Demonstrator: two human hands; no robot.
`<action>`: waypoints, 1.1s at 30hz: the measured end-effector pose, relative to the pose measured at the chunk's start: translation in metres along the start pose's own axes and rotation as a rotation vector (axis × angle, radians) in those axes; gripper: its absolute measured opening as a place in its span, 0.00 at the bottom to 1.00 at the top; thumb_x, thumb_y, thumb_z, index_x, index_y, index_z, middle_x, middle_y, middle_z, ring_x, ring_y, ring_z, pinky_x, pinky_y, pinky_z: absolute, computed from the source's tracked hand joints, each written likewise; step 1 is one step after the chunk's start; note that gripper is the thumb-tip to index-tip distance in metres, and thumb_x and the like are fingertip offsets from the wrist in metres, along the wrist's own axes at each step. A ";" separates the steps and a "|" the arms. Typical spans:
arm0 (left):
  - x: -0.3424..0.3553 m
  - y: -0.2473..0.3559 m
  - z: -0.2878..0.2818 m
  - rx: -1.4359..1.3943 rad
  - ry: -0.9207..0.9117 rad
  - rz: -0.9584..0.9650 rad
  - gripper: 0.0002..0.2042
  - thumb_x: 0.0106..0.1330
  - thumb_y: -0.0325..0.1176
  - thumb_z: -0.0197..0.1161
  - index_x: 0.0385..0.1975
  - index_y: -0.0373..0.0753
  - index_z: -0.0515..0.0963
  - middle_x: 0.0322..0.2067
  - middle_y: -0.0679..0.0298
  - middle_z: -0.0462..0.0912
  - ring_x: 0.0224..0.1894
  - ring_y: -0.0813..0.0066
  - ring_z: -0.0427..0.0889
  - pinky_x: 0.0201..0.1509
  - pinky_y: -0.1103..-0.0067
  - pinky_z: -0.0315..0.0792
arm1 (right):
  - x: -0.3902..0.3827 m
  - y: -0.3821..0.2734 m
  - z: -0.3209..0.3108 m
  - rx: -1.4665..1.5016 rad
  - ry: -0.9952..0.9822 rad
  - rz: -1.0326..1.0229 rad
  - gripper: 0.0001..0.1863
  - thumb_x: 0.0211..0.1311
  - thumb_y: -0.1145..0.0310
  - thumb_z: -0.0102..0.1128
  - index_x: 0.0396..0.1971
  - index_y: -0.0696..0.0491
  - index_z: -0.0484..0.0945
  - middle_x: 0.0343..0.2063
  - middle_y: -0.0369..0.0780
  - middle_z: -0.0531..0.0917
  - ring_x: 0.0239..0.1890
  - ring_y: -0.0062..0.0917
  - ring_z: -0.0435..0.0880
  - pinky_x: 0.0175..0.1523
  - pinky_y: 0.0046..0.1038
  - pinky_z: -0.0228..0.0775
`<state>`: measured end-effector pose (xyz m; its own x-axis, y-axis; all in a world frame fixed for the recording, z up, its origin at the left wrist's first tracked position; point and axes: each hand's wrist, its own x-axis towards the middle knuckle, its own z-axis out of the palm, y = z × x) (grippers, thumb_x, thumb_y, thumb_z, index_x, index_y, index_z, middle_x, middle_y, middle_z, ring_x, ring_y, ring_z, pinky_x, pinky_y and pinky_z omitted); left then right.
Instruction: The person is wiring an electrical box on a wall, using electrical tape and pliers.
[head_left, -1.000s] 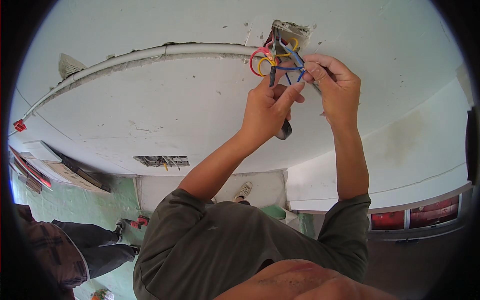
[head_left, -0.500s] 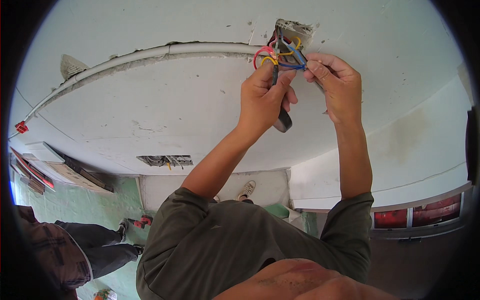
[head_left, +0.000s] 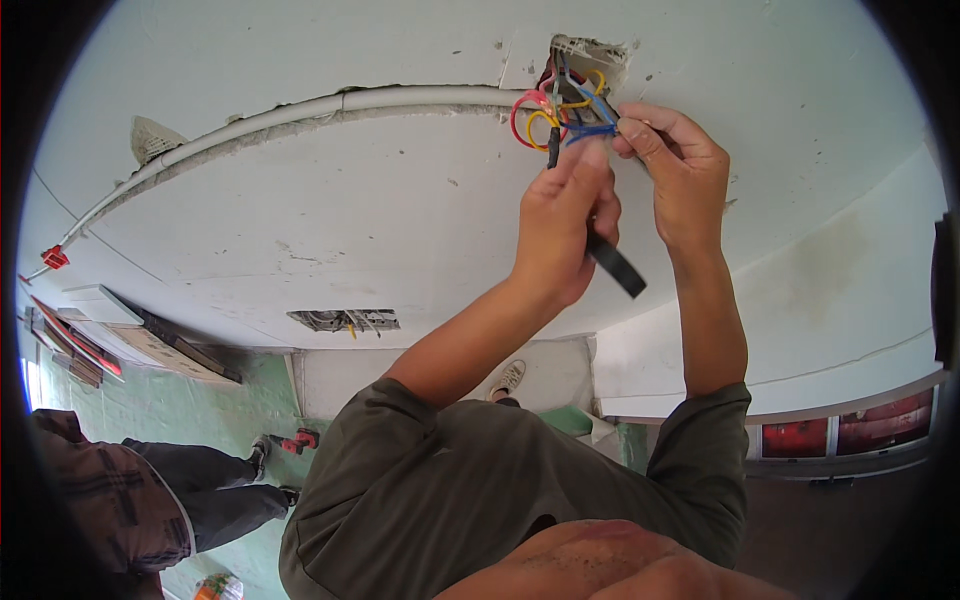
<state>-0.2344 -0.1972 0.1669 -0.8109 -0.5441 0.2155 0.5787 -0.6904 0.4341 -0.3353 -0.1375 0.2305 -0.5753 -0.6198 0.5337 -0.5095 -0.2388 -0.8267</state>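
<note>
wires (head_left: pixel 598 130) spill from a rough-edged hole (head_left: pixel 608 62) high in the white wall (head_left: pixel 330 220), and the person in the olive shirt (head_left: pixel 450 490) has both hands up at them. the right hand (head_left: pixel 690 170) has its grip closed, thumb and forefinger pinching the ends of the blue strands just below the hole's right corner. the left hand (head_left: pixel 568 220) is beside it, its grip curled around a black band-like item (head_left: pixel 617 266) — i can't make out exactly what it is — that sticks out below the fingers. its fingertips are blurred, close under the blue strands.

just left of those, a red wire (head_left: pixel 514 118) and a yellow wire (head_left: pixel 529 130) bend in loops, with a black-wrapped end (head_left: pixel 553 148) pointing down toward the left hand. a white conduit (head_left: pixel 420 97) runs off leftward from the hole in a cut channel, with a red fitting (head_left: pixel 54 257) near its far end.

lower on the wall is a second opening (head_left: pixel 345 320) with short wire ends poking out. over on the green floor (head_left: pixel 225 415) a co-worker in dark trousers (head_left: pixel 205 480) stands near a red power tool (head_left: pixel 298 440) — and some boards (head_left: pixel 165 345) lean by the wall behind.
</note>
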 end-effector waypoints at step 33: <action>0.027 0.009 -0.002 0.041 -0.079 0.053 0.14 0.69 0.44 0.62 0.44 0.41 0.74 0.24 0.75 0.66 0.22 0.85 0.63 0.21 0.85 0.57 | 0.019 -0.029 -0.026 -0.146 -0.321 0.165 0.11 0.64 0.68 0.62 0.35 0.62 0.83 0.26 0.38 0.84 0.30 0.20 0.81 0.38 0.22 0.74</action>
<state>-0.2507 -0.2192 0.1754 -0.7848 -0.5389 0.3062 0.6178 -0.6407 0.4559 -0.3480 -0.1231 0.2695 -0.4393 -0.8489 0.2939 -0.5261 -0.0220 -0.8501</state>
